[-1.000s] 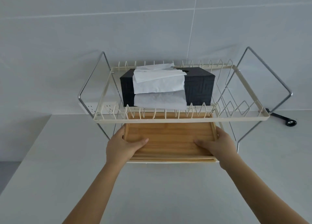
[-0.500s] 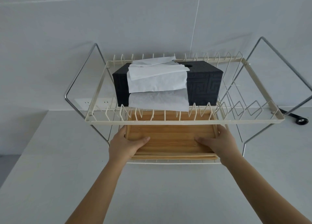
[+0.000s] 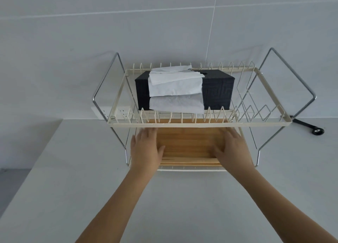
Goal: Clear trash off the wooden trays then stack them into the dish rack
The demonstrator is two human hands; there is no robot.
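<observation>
A stack of wooden trays point(image 3: 189, 145) lies flat on the lower shelf of the cream wire dish rack point(image 3: 182, 125). Its far part is hidden under the upper tier. My left hand point(image 3: 146, 150) holds the top tray's left edge, thumb lying inside the tray and fingers stretched along the side. My right hand point(image 3: 232, 150) holds the right edge the same way. The tray surface between my hands is bare wood, with no trash on it.
A black tissue box point(image 3: 216, 91) with white tissues point(image 3: 175, 89) draped over it sits on the rack's upper tier. Chrome legs flare out at both sides. A white socket strip point(image 3: 118, 112) and a black cable point(image 3: 311, 128) lie on the white counter point(image 3: 164, 197) by the tiled wall.
My hands have slid the tray further in under the upper tier. The fingers are now stretched further forward along its sides, and my view has moved closer.
</observation>
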